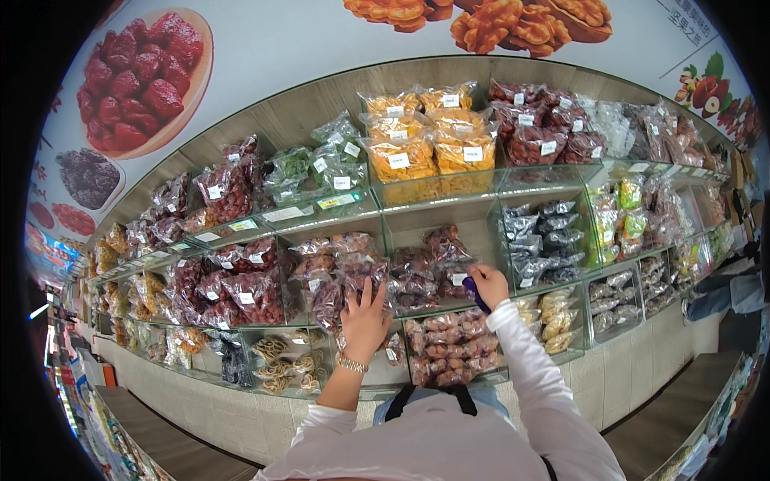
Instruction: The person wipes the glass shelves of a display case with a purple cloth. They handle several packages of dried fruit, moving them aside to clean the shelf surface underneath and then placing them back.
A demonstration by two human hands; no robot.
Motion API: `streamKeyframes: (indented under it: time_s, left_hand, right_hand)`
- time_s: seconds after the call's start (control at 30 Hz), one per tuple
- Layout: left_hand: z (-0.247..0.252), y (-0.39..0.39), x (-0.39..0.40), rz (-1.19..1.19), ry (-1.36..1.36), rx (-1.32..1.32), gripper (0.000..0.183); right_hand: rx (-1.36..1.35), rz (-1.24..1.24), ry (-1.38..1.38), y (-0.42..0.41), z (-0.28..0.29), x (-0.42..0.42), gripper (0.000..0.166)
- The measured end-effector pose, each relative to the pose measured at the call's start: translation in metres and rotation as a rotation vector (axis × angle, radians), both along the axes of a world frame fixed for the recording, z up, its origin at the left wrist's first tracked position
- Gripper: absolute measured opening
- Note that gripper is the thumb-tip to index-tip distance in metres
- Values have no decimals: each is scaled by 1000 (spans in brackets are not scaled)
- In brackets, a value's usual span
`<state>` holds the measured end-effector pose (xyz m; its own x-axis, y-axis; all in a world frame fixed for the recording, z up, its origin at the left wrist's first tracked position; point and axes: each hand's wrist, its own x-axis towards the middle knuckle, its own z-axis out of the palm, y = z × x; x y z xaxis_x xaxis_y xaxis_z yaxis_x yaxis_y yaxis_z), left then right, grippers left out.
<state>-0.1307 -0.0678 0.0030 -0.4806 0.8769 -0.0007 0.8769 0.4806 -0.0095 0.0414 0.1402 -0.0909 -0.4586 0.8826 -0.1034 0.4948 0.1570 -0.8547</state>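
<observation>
My left hand [366, 318] has its fingers spread over a clear plastic bag of dark reddish dried fruit [328, 306] in the middle tier. The fingertips appear to touch the bags, with no grasp visible. My right hand [490, 287] is closed on a dark purple piece of cloth [475, 294], which hangs below the fingers. Just left of it sits a labelled bag of dark dried fruit [451, 279] in the neighbouring glass compartment. More such bags [412, 270] are piled between my two hands.
Glass-fronted shelves [439, 204] in three tiers hold yellow dried fruit bags [400, 159], green bags [337, 156] and dark packets [538, 240]. Below my hands lie bags of round brown items [451, 349]. A person's legs [716, 297] show at the far right.
</observation>
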Motion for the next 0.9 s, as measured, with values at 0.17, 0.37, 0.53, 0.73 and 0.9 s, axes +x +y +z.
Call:
streamKeyframes:
  time_s: [0.17,0.37,0.53,0.73,0.9]
  left_hand:
    - [10,-12,1,21,-75,127,62]
    - [29,-17,2,61,-263,282,45]
    - [40,-10,8,5,-384,475,36]
    - [45,3,15,-34,-775,610,53]
    - [41,12,33,-26,-1537,803,80]
  right_hand:
    - [-97,138,-487,61,-28,-55,64]
    - [-274,54,-537,66,-56,-89,80]
    - [-269,62,-318,67,-40,-78,55]
    - [169,451,-80,33,79,-41,44]
    - [-50,997,107,0,175,-11,46]
